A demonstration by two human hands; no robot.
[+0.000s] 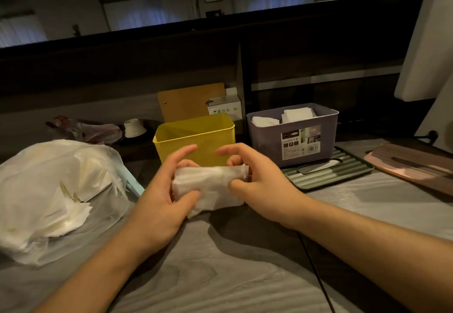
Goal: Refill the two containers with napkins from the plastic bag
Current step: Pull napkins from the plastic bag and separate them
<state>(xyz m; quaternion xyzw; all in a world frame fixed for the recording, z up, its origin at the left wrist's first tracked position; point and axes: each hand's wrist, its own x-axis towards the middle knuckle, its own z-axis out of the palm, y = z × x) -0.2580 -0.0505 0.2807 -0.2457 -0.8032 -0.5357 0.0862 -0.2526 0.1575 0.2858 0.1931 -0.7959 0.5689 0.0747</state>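
So there are two bins at the back of the grey wood-grain tabletop point(220, 276): the yellow container point(196, 138) sits dead centre and from this angle its inside looks bare, just a divider line showing, while the purple container point(294, 136) to its right already has two white stacks of napkins point(284, 117) poking up near the rim, with a barcode label stuck on its front. The purple one stands on the back edge of a ribbed green lid point(343, 173) with a slot in it, and a brownish-pink lid point(411, 168) lies further right. Over on the left is the clear plastic bag point(49, 197), slumped on the tabletop and stuffed with loose white napkins. Both hands are up front of the yellow bin, holding a folded bundle of napkins point(210, 187) between them, just above the tabletop. The left hand point(169, 195) has its thumb pressed onto the front of the bundle and the other fingers curled behind it, index finger sticking out toward the bin; the right hand point(257, 185) pinches the right end, thumb underneath, fingers hooked over the top — so both grips are closed on the bundle. Behind the bins there's a cork-brown board point(186, 101) and a small white box point(225, 109).
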